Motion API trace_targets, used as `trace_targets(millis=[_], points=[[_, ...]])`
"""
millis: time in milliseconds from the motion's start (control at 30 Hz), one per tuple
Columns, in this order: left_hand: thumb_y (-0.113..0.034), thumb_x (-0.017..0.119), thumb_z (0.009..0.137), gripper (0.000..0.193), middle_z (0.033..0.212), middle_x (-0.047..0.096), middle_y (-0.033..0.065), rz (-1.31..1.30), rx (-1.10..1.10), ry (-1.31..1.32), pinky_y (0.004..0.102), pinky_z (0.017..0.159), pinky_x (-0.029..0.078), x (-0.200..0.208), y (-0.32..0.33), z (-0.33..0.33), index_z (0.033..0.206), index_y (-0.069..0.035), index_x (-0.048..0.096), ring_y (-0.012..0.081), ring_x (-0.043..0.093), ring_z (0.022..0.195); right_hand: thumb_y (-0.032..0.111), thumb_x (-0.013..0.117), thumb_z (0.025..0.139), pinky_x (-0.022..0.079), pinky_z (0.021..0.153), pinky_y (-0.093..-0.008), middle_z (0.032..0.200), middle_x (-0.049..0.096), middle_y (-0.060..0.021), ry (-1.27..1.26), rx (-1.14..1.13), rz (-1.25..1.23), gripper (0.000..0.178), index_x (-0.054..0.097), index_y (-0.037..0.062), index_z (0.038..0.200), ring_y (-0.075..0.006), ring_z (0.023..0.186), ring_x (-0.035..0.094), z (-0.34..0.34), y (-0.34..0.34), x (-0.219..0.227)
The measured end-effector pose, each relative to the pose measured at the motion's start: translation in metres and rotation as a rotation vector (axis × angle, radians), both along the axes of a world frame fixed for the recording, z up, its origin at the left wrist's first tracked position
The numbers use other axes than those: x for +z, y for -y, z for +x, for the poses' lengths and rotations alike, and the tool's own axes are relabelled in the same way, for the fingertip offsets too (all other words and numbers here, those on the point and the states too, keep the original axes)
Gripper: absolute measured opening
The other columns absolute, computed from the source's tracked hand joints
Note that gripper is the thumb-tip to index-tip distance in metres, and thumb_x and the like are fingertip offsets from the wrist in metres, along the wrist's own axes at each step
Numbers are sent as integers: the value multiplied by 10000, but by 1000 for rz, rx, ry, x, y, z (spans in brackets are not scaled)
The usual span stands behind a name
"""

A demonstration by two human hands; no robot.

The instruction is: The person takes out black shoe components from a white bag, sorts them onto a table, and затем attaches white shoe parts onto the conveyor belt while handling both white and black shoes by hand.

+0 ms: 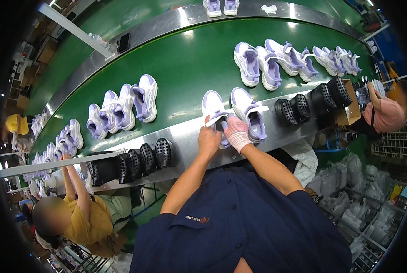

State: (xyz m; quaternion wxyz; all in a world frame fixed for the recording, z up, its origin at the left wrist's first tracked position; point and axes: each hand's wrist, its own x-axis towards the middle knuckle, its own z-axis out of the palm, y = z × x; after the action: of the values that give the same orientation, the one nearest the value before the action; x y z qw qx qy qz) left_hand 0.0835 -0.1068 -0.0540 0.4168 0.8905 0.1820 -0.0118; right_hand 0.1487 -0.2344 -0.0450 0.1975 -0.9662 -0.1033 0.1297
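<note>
A white sneaker with lavender trim (pixel 213 101) stands on the metal edge of the belt in front of me, its toe pointing away. My bare left hand (pixel 208 140) has its fingers closed at the left side of the shoe's opening, by the tongue. On the opposite side, my right hand (pixel 238 132), in a striped knit glove, grips the collar. Its fingertips are partly hidden inside the shoe. Right beside it stands the matching sneaker (pixel 247 108), with a white strap sticking out over its opening; neither hand holds that one.
More such sneakers stand on the green belt (pixel 180 63) at left (pixel 145 98) and right (pixel 248 63). Black perforated blocks line the metal edge at left (pixel 163 153) and right (pixel 300 107). Co-workers sit at left (pixel 87 214) and right (pixel 383 109). A wire rack (pixel 371 236) holds plastic-wrapped items.
</note>
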Motion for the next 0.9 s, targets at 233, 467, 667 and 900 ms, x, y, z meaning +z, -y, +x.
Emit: trace_targets(millis=[233, 467, 667, 900], points=[[-76, 676, 826, 494, 961, 651, 265, 145, 43, 80, 538, 811, 519, 0, -12, -20, 1301, 23, 584, 457, 651, 889, 163, 646, 872, 536, 910, -494, 1015, 704, -208, 172, 206, 196, 453, 599, 99, 1317, -408, 1015, 671, 1, 1, 15], [-73, 716, 839, 229, 841, 665, 171, 50, 283, 177, 460, 722, 529, 3, -20, -20, 1067, -47, 707, 347, 665, 772, -31, 670, 680, 531, 893, -467, 999, 704, -149, 243, 823, 305, 405, 683, 102, 1062, -374, 1039, 659, 17, 3, 31], [-60, 711, 867, 447, 898, 628, 182, -9, 130, 173, 499, 759, 521, 9, -17, -27, 1293, -121, 588, 387, 648, 847, 10, 697, 701, 522, 941, -459, 1160, 665, -193, 407, 760, 224, 633, 590, 67, 1323, -411, 1145, 609, 15, -18, 43], [-58, 717, 845, 559, 1032, 643, 111, 244, -65, 235, 466, 811, 549, 54, -5, -14, 1366, -209, 583, 330, 655, 954, 17, 694, 735, 543, 907, -473, 1195, 649, -216, 275, 474, 186, 772, 471, 38, 1474, -404, 1061, 628, 15, 12, 27]])
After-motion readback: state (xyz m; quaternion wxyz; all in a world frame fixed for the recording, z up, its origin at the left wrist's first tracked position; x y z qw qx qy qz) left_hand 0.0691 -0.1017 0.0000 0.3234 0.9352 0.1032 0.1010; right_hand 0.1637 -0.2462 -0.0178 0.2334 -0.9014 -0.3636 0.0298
